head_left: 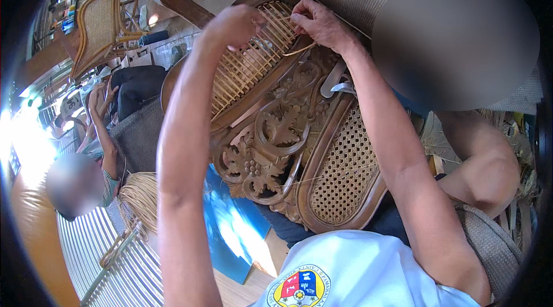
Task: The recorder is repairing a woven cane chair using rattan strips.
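Note:
A carved brown wooden furniture frame with leaf and grape shapes lies tilted before me. Its far panel carries rows of pale cane strands, crossed by a few others. The near panel has a finished open cane mesh. My right hand pinches a thin cane strand at the far panel's right end; its loose end curves out below the hand. My left hand hovers over the panel's upper left, fingers bent and smeared by motion; whether it holds a strand is hidden.
A metal blade-like tool rests on the frame near my right forearm. At left are a coil of cane, a caned chair and a seated person. Another person's bent leg is close on the right. A blue sheet lies below.

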The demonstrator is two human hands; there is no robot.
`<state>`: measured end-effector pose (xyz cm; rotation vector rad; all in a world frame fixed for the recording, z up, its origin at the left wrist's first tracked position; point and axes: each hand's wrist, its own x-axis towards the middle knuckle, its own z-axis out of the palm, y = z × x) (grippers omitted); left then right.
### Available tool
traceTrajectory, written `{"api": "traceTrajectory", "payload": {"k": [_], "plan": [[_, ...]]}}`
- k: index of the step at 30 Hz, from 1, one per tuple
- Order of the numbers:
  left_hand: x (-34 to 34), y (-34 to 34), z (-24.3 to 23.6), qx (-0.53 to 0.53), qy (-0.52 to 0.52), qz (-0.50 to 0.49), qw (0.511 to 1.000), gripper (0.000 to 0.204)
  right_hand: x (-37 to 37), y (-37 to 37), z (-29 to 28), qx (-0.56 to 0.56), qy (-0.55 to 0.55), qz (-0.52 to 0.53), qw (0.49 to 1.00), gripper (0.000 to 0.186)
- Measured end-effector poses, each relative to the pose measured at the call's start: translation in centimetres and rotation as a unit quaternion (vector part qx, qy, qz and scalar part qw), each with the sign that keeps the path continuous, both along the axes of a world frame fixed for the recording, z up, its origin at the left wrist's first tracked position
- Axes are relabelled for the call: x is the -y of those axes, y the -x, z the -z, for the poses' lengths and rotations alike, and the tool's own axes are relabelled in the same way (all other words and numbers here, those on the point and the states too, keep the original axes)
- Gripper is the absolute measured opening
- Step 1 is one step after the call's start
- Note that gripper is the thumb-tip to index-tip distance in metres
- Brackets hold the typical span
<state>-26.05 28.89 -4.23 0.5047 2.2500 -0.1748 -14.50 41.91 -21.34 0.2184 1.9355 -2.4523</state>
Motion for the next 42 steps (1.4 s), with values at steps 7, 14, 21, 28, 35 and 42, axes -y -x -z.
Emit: {"api": "traceTrajectory", "payload": {"k": [7, 14, 21, 28, 35, 42], "plan": [[3.6, -6.6, 4.9, -0.127, -0.231, -0.293, 0.919, 0.03, 0.6, 0.0, -2.2, 0.078, 0.014, 0.046, 0.996, 0.019], [-1.3, -8.8, 5.2, -0.259, -0.05, -0.309, 0.914, 0.033, -0.3, -0.2, -0.9, 0.063, 0.08, 0.023, 0.994, 0.018], [0.8, -9.1, 6.6, -0.237, -0.177, -0.409, 0.863, 0.03, 0.3, -0.2, -0.7, 0.041, 0.076, 0.042, 0.995, 0.018], [2.4, -8.2, 7.1, -0.211, -0.202, -0.436, 0.851, 0.027, 0.2, -0.1, -1.1, 0.032, 0.041, 0.001, 0.999, 0.017], [-0.2, -8.2, 5.6, -0.253, -0.062, -0.27, 0.927, 0.028, -0.1, 0.0, -1.0, 0.067, 0.037, 0.002, 0.997, 0.017], [-0.2, -7.9, 5.6, -0.225, -0.106, -0.316, 0.916, 0.029, 0.3, 0.0, -0.5, 0.05, 0.045, 0.019, 0.998, 0.019]]}}
